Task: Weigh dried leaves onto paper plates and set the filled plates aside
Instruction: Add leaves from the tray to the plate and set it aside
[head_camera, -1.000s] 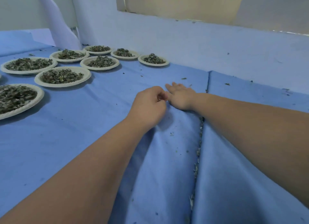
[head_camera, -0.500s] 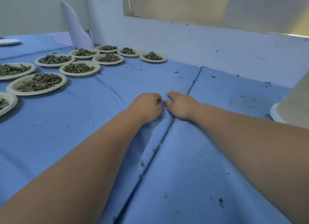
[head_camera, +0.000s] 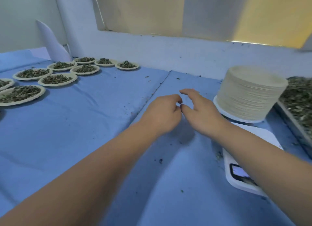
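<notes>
Dried green-brown leaves [head_camera: 298, 97] heaped in grey metal tray [head_camera: 290, 122], far right; filled round paper plates [head_camera: 57, 79] parked left. Between weighings, I'd judge. Left hand [head_camera: 162, 114] curled, can't tell if holding; right hand [head_camera: 200, 112] spread, empty. Next: 1 plate from tall beige paper-plate stack [head_camera: 249, 94] onto white scale [head_camera: 233, 180].

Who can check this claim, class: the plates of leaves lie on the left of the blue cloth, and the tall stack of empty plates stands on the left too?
One thing is wrong. The head view shows the stack of empty plates on the right, beyond the right hand. The plates of leaves do lie on the left of the blue cloth.
</notes>
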